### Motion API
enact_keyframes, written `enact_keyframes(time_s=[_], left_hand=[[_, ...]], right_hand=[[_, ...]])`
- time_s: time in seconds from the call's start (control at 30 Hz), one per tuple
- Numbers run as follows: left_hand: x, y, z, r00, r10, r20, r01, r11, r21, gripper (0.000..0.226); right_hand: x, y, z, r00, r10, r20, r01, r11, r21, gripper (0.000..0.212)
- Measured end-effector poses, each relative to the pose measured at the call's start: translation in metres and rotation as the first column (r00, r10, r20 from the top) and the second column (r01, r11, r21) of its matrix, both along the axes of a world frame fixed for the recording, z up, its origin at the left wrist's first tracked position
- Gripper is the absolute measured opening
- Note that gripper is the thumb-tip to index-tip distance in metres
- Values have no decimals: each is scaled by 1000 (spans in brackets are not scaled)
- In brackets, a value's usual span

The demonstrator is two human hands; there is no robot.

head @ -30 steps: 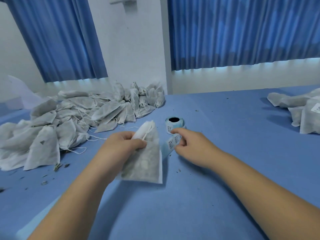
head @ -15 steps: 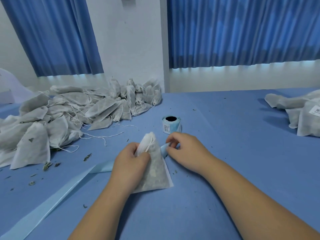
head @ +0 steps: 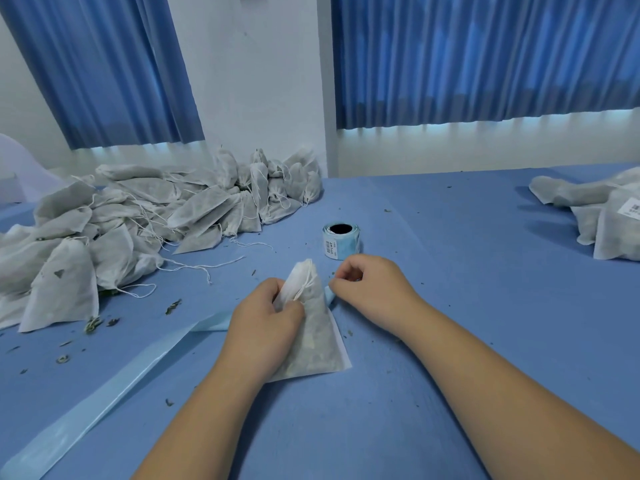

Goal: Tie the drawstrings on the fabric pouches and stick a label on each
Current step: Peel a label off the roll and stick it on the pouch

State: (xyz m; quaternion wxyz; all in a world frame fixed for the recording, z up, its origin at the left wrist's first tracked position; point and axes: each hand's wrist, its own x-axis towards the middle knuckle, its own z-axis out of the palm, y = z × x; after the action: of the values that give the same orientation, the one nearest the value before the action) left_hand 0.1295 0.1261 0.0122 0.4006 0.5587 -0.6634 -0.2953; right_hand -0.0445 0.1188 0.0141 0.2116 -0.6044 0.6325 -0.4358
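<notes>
**Entry: pouch in hand, label being picked off the strip**

Landmark for all positions: label roll [head: 341, 241], standing on end on the blue table [head: 467, 306].

- Left hand [head: 263, 320]: just in front of the roll and slightly left of it. Fingers curled round the neck of one fabric pouch [head: 313, 344], thumb across its front. The pouch bottom rests on the table, the gathered top points back toward the roll, and its drawstring [head: 304, 284] looks drawn in at the neck.
- Right hand [head: 372, 292]: directly in front of the roll, near it but apart. Fingers curled, thumb and forefinger pinching at the curled end of the pale backing strip [head: 104, 400]. Cannot tell if a freed label is already between the fingertips.
- The backing strip trails away from the roll to the front left, passing behind the left hand.
- Untied pouch pile [head: 138, 220]: left of the roll, well apart. Labelled pouches [head: 609, 216]: far right of the roll.
- Dried plant crumbs [head: 91, 323] are scattered over the table on the pile's side of the roll.

Judged step: peeling a label to put on the held pouch.

Risks:
1. The label may fold onto itself or stick to a fingertip, since a one-handed peel leaves the strip unanchored.
2. It may go on crooked or creased, because the pouch face is lumpy and held only at the neck.
3. Crumbs could get under the adhesive and weaken the bond.
4. Pulling on the strip could tip or roll the roll.
</notes>
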Motion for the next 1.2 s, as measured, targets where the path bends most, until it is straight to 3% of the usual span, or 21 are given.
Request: enact_keyframes(time_s=[0.4, 0.8, 0.97, 1.2], left_hand=[[1, 4, 1, 998, -12, -58, 10, 999, -38, 16], [2, 3, 1, 1000, -5, -25, 4, 1000, -24, 15], [2, 3, 1, 999, 3, -33, -3, 1000, -9, 14], [3, 4, 2, 1000, 26, 2, -26, 999, 38, 11]], right_hand=[[2, 8, 8, 962, 87, 260, -118, 987, 107, 20], [3, 8, 6, 988, 20, 151, -29, 998, 57, 35], [-2, 9, 12, 978, -40, 203, 17, 993, 116, 25], [-11, 13, 15, 993, -4, 119, -23, 974, 224, 23]])
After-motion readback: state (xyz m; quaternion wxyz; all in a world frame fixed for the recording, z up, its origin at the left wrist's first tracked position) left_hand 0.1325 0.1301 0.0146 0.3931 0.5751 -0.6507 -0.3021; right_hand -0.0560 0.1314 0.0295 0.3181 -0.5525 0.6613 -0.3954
